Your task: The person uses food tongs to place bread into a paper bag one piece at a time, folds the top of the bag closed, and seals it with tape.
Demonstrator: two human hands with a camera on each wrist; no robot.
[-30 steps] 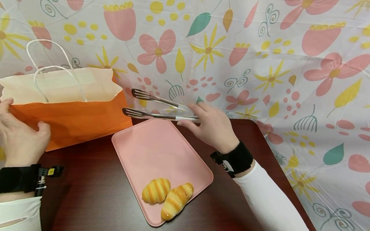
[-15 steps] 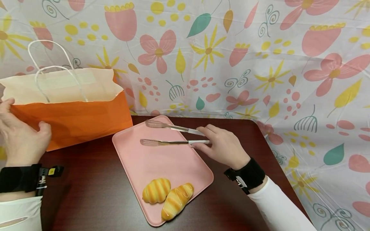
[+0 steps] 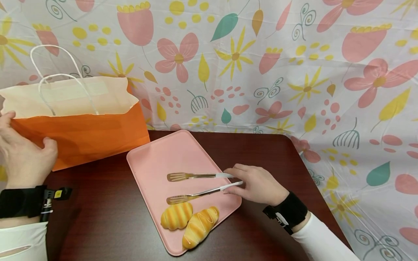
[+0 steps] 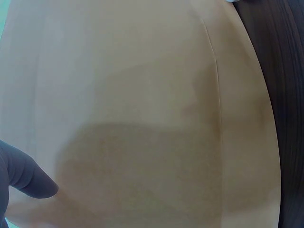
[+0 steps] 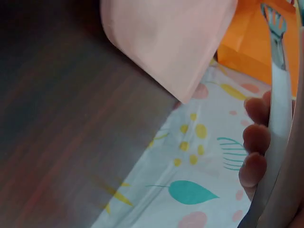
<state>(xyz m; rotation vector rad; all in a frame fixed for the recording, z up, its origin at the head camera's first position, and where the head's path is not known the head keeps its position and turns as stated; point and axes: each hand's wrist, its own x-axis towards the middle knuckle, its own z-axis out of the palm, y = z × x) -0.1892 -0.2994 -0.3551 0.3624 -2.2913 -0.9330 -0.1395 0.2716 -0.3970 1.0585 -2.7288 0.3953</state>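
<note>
My right hand [image 3: 259, 185] grips a pair of serving tongs [image 3: 204, 175] by the white handles. The two arms are spread apart, slotted heads pointing left over the pink tray [image 3: 156, 163]. The lower head is right at the back edge of a rounded striped bread roll [image 3: 176, 216]. Beside that roll lies a longer bread [image 3: 200, 227] with white icing lines, overhanging the tray's front rim. My left hand [image 3: 27, 157] rests against the left end of an orange paper bag [image 3: 98, 134], fingers extended and thumb apart. In the left wrist view, the thumb lies by the bag's paper side [image 4: 142, 95].
The bag stands upright at the back left, its cream top edge folded outward and two white handles [image 3: 66, 77] raised. A dark wooden table [image 3: 107, 214] carries everything. A flower-printed cloth [image 3: 294, 72] hangs close behind it.
My right hand has brought the tongs from the tray's far edge toward me, down beside the rounded roll. My left hand, the bag and both breads have stayed in place.
</note>
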